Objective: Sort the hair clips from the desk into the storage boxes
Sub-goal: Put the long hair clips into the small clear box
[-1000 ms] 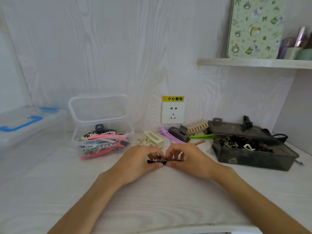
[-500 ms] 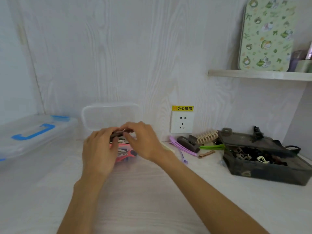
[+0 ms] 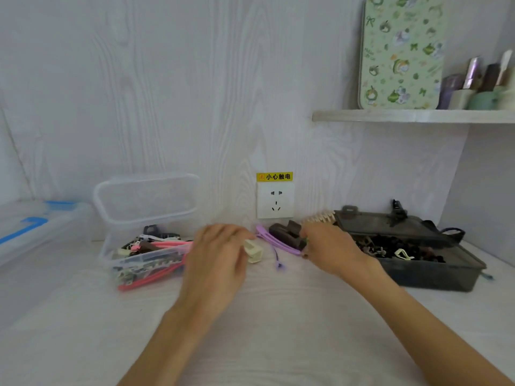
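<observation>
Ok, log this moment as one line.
left hand at cream clip | right hand reaching brown clip | purple clip on desk

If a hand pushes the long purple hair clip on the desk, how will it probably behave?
The long purple plastic hair clip looks thin and flat, so it would probably slide, not roll. Its slender shape suggests it is light. It lies against the dark brown claw clip, so a push may nudge that too.

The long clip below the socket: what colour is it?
Purple, clearest in the head view.
</observation>
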A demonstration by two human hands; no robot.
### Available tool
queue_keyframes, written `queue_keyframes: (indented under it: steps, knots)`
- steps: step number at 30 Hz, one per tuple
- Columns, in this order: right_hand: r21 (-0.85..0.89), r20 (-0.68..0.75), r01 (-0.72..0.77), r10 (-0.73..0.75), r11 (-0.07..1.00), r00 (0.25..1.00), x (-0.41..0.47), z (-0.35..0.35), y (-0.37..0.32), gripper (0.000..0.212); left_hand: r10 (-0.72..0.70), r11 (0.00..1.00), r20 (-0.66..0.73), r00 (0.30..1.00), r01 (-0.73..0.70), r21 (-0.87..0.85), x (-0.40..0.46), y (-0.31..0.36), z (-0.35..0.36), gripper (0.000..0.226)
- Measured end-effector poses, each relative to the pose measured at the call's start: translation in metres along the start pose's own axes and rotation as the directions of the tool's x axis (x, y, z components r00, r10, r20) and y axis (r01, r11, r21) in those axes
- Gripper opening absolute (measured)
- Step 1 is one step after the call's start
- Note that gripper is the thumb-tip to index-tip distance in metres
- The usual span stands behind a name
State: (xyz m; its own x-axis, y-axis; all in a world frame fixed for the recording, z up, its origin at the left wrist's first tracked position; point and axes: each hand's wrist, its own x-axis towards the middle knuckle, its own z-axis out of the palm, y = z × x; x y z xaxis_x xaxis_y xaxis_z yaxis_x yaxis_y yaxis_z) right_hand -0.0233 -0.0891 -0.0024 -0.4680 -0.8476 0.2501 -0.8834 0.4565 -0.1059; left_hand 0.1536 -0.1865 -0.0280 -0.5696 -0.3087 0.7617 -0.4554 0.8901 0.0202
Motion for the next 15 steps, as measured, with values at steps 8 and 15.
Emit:
queue_keyframes:
  steps: [8, 15]
  knots:
    - [-0.350, 0.273, -0.135, 0.239, 0.927, 0.932, -0.017, 0.020, -0.003, 0.053, 0.265, 0.951, 0.291, 0.919, -0.299, 0.080, 0.012, 0.030, 0.047, 0.047]
    - [0.261, 0.335, -0.097, 0.004, 0.960, 0.942, -0.025, -0.007, -0.010, 0.055, 0.116, 0.979, 0.405, 0.907, -0.037, -0.198, 0.000, 0.015, 0.034, 0.040]
